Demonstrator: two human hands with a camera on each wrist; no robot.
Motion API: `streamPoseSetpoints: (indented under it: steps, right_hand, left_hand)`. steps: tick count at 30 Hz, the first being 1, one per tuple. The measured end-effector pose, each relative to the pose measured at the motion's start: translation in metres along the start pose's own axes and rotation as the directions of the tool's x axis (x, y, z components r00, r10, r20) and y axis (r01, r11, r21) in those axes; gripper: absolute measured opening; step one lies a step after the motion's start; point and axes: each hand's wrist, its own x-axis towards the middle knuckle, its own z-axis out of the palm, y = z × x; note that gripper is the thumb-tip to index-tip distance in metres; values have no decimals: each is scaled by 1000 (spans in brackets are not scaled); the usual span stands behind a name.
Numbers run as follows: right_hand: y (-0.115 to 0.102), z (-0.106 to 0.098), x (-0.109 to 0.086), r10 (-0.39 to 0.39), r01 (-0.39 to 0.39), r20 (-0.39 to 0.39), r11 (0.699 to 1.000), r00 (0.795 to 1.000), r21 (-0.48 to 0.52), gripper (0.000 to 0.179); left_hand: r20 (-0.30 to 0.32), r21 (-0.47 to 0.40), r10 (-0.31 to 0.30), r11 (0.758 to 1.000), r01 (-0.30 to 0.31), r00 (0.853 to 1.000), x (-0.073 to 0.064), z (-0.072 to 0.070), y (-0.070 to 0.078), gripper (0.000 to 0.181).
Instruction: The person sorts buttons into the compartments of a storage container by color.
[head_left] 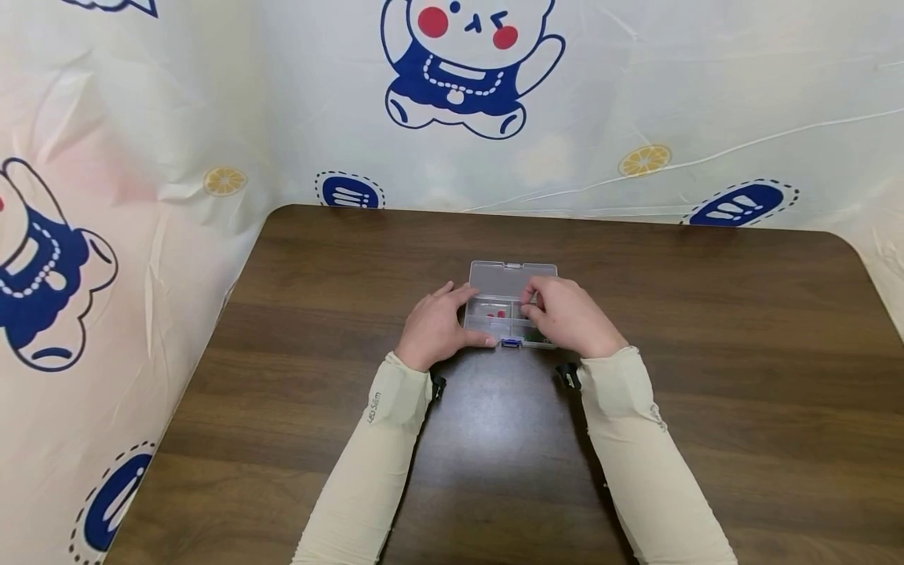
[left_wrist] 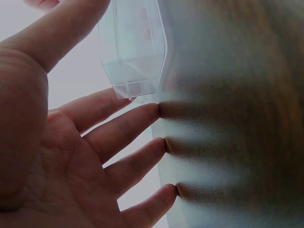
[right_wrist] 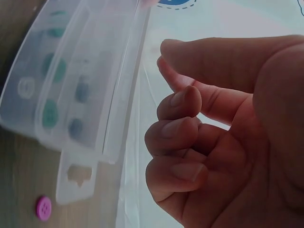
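A small clear plastic compartment box [head_left: 490,323] lies on the table with its lid [head_left: 510,280] raised at the back. My left hand [head_left: 439,326] holds its left end, thumb along the front edge, index finger near the back corner; the other fingertips rest on the table in the left wrist view. Red buttons [head_left: 500,315] lie in the back left compartment. Over the right compartments is my right hand [head_left: 574,314], thumb and index fingertips together, the rest curled; nothing shows between them. Green buttons [right_wrist: 50,113] and dark blue buttons [right_wrist: 81,91] show through the box wall.
A pink button [right_wrist: 43,208] lies on the table beside the box in the right wrist view; the head view does not show it. The brown wooden table [head_left: 297,314] extends around the box. A printed curtain [head_left: 282,94] hangs behind and at the left.
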Motion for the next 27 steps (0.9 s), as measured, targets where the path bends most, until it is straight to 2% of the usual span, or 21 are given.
streamPoseSetpoints:
  steps: [27]
  right_hand:
    - [31, -26, -26, 72, -72, -7, 996, 997, -48, 12]
  left_hand:
    - [13, -4, -12, 1000, 12, 1000, 0, 1, 0, 88]
